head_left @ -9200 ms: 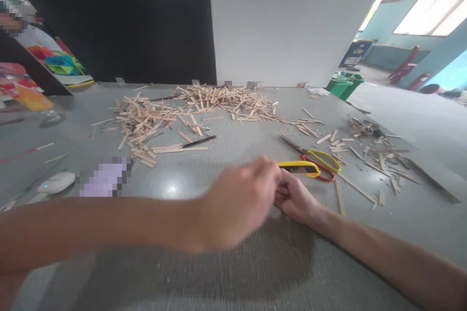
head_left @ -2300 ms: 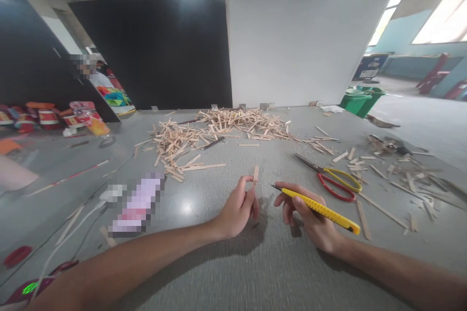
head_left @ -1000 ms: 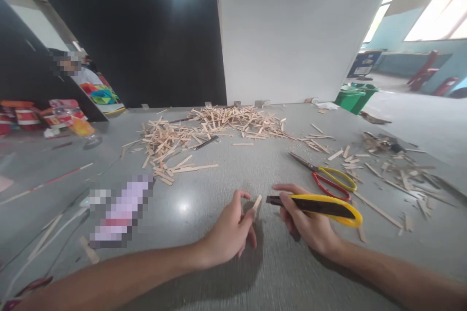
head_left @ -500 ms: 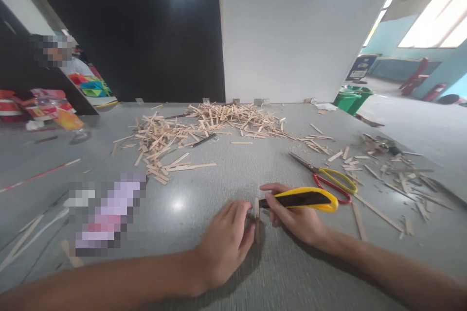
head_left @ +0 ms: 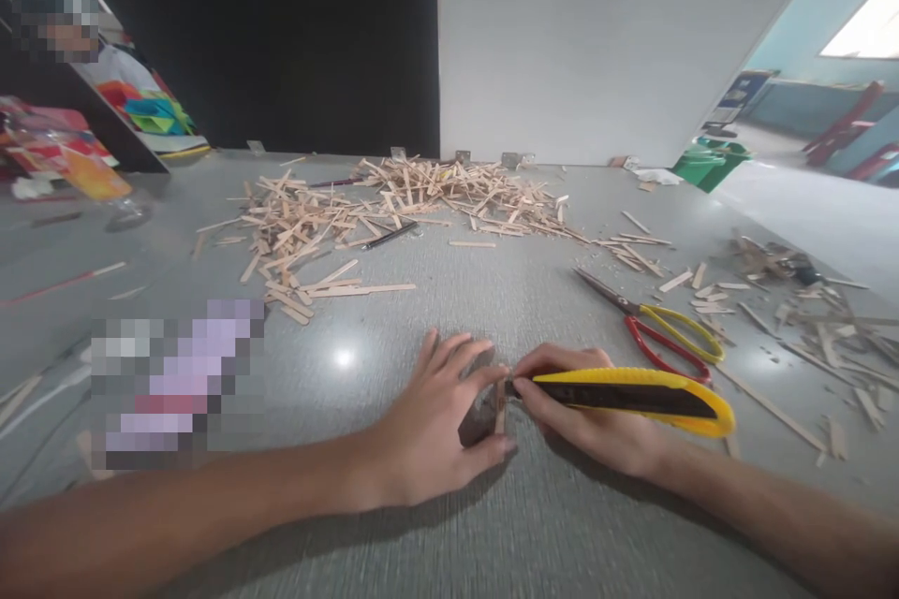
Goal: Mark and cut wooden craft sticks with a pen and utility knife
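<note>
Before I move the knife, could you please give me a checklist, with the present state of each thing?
1. Stick steadied: ok, the left hand has thumb and index finger at its two ends.
2. Knife gripped: ok, in the right hand.
3. Left index finger well away from the blade: not ok, very near.
4. Blade touching stick: cannot tell, too small.
5. Scissors out of both hands: ok, lying on the table.
</note>
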Tool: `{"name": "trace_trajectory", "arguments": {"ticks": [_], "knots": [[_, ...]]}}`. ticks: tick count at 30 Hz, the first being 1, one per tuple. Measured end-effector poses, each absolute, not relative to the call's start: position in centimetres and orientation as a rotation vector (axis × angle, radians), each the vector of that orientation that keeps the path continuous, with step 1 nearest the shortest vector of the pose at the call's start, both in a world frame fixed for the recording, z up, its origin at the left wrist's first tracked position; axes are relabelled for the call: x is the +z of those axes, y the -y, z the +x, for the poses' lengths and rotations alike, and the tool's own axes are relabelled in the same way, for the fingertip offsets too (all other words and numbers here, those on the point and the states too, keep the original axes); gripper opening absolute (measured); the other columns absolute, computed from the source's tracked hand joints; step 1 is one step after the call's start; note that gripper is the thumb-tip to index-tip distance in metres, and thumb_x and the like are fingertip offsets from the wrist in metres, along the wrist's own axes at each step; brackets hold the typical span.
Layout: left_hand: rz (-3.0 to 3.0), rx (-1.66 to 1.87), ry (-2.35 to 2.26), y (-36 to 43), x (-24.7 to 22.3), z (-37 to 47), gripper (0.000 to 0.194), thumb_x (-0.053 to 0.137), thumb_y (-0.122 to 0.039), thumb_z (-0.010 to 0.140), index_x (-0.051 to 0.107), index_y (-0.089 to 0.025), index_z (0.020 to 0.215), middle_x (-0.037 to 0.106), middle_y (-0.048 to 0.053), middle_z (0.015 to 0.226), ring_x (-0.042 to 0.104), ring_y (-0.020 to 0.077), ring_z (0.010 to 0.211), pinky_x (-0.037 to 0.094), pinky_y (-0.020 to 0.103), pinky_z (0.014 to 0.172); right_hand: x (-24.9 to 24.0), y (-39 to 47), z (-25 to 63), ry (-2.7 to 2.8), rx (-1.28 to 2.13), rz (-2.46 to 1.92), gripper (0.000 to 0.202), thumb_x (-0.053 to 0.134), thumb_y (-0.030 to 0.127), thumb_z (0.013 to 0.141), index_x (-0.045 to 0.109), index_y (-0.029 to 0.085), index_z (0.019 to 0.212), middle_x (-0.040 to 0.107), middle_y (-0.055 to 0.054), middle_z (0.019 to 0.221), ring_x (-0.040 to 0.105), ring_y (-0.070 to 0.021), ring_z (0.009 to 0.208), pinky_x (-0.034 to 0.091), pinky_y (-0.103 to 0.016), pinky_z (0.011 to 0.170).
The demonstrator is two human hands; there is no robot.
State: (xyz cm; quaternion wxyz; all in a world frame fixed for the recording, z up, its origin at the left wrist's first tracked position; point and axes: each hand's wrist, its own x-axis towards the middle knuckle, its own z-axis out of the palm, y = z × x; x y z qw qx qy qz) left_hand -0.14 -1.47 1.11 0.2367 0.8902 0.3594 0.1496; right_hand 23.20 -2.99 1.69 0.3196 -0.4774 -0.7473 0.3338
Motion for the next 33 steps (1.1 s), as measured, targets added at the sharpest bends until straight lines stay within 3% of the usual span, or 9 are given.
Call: {"name": "trace_trajectory", "arguments": {"ticks": [5, 11, 20, 26, 33], "knots": [[2.409, 0.372, -0.995, 0.99, 1.56, -0.12, 0.065, 0.081, -0.057, 0.084, 0.065, -0.027, 0.139, 0.051, 0.015, 0.155, 0.037, 0.0421, 0.149, 0.015, 0.075, 0.123, 1.67, 2.86, 23.36, 1.986, 1.088, -1.191, 0.032, 0.057, 0.045, 0.105, 0.075, 0.021, 0.094, 0.069, 0.001, 0.058, 0.061, -0.0138, 0.05, 0.049, -0.027, 0.054], [2.402, 0.414, -0.943, 0.82, 1.07, -0.37, 0.053, 0.077, -0.057, 0.088, 0.067, -0.027, 0.131, 0.049, 0.013, 0.157, 0.034, 0.0424, 0.152, 0.011, 0.075, 0.124, 1.63, 2.75, 23.46, 2.031, 1.078, -1.168, 0.033, 0.057, 0.045, 0.105, 0.074, 0.021, 0.091, 0.068, 0.001, 0.059, 0.06, -0.0136, 0.051, 0.048, -0.027, 0.053], [2.387, 0.428, -0.94, 0.84, 1.07, -0.21, 0.061, 0.082, -0.053, 0.085, 0.064, -0.028, 0.138, 0.051, 0.012, 0.157, 0.034, 0.0417, 0.152, 0.012, 0.073, 0.125, 1.58, 2.77, 23.78, 2.061, 1.064, -1.159, 0.034, 0.057, 0.046, 0.106, 0.073, 0.021, 0.09, 0.066, 0.002, 0.059, 0.06, -0.0128, 0.051, 0.048, -0.026, 0.053], [2.395, 0.434, -0.922, 0.79, 1.1, -0.23, 0.059, 0.074, -0.057, 0.091, 0.062, -0.031, 0.143, 0.052, 0.012, 0.155, 0.034, 0.0423, 0.152, 0.014, 0.074, 0.124, 1.67, 2.77, 23.71, 2.057, 1.067, -1.147, 0.032, 0.059, 0.045, 0.105, 0.074, 0.021, 0.09, 0.066, 0.003, 0.059, 0.06, -0.0121, 0.049, 0.047, -0.025, 0.05], [2.418, 0.338, -0.907, 0.71, 0.94, -0.39, 0.062, 0.069, -0.06, 0.094, 0.058, -0.036, 0.15, 0.041, 0.011, 0.166, 0.023, 0.045, 0.157, 0.01, 0.078, 0.123, 1.71, 2.74, 23.85, 2.006, 1.123, -1.142, 0.027, 0.061, 0.042, 0.105, 0.077, 0.021, 0.097, 0.068, 0.003, 0.061, 0.06, -0.0119, 0.051, 0.048, -0.024, 0.052]]}}
